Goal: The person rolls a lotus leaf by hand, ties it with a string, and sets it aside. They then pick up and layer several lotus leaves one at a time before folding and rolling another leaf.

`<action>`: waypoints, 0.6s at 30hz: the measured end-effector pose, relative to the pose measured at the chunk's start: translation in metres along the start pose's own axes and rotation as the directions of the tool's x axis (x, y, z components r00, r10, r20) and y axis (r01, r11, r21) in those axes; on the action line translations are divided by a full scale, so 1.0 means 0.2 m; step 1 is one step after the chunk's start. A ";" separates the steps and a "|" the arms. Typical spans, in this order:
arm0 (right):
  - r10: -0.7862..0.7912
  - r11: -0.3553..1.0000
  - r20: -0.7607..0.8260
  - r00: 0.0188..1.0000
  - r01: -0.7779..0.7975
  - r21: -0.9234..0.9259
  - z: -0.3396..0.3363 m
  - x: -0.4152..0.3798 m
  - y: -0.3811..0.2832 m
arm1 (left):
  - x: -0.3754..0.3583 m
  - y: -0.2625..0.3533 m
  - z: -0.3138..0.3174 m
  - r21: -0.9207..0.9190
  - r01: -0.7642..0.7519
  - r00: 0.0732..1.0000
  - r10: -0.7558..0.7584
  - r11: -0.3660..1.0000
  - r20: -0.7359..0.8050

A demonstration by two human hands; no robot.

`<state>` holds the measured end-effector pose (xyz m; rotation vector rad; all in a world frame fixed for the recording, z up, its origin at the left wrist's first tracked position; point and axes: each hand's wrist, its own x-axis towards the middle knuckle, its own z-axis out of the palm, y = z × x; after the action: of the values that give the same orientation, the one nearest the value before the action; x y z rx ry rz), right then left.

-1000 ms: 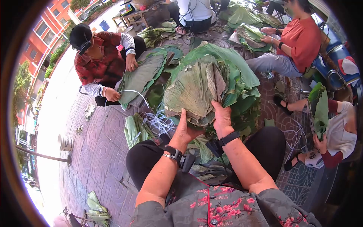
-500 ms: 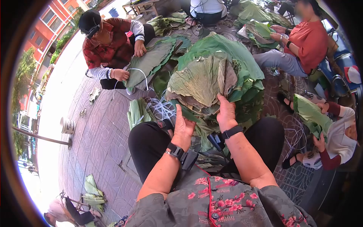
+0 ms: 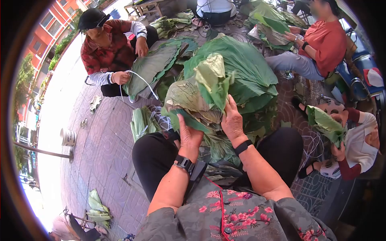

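Observation:
Large lotus-like leaves fill the space in front of my knees. My left hand (image 3: 190, 137) grips the near-left edge of a bundle of dry tan leaves (image 3: 181, 96), thumb against a dark green leaf edge and the other fingers partly hidden. On the bundle's right side, my right hand (image 3: 233, 123) holds a folded leaf (image 3: 214, 82), pale at the top and green lower down, which stands up from the bundle. Behind both hands lies a big pile of green leaves (image 3: 251, 68). Dark wristbands are on both my wrists.
At the left, a person in a red patterned shirt (image 3: 108, 50) handles flat leaves (image 3: 155, 64) and a white strap (image 3: 144, 81). Two people with leaves sit at the right. Tied leaves (image 3: 140, 124) lie by my left knee; a white bucket (image 3: 68, 137) stands farther left.
The bundle's right part has been lifted and folded upward with my right hand, showing a green side. Both hands have shifted slightly left. The person at left has raised the white strap's end.

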<state>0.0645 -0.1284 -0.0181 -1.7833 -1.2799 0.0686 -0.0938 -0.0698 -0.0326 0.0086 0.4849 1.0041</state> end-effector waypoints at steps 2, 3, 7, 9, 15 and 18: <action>-0.051 0.983 0.115 0.992 0.071 -0.172 -0.02 0.00 0.00 | 0.01 0.01 0.03 0.050 -0.025 0.998 0.022 0.998 0.066; -0.070 0.972 0.147 0.987 0.100 -0.212 -0.03 0.00 0.00 | -0.02 0.02 0.08 0.115 -0.044 0.999 0.041 0.992 0.034; -0.110 0.936 0.246 0.963 0.184 -0.301 -0.05 0.01 -0.02 | -0.03 0.01 0.12 0.437 -0.143 0.988 0.105 0.888 0.110; -0.139 0.931 0.277 0.951 0.221 -0.289 -0.06 0.01 -0.04 | -0.04 -0.01 0.18 0.546 -0.246 0.969 0.211 0.801 0.126; -0.163 0.934 0.380 0.911 0.266 -0.236 -0.04 -0.05 -0.11 | 0.03 -0.02 0.13 0.666 -0.357 0.924 0.353 0.655 0.148; -0.218 0.974 0.440 0.871 0.224 0.041 -0.09 -0.01 -0.08 | 0.08 0.02 0.03 0.655 -0.361 0.916 0.383 0.663 0.117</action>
<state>0.0609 -0.1395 0.0027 -1.6710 -1.8068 0.3569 -0.0869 -0.0544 -0.0319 0.7777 0.8825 1.1843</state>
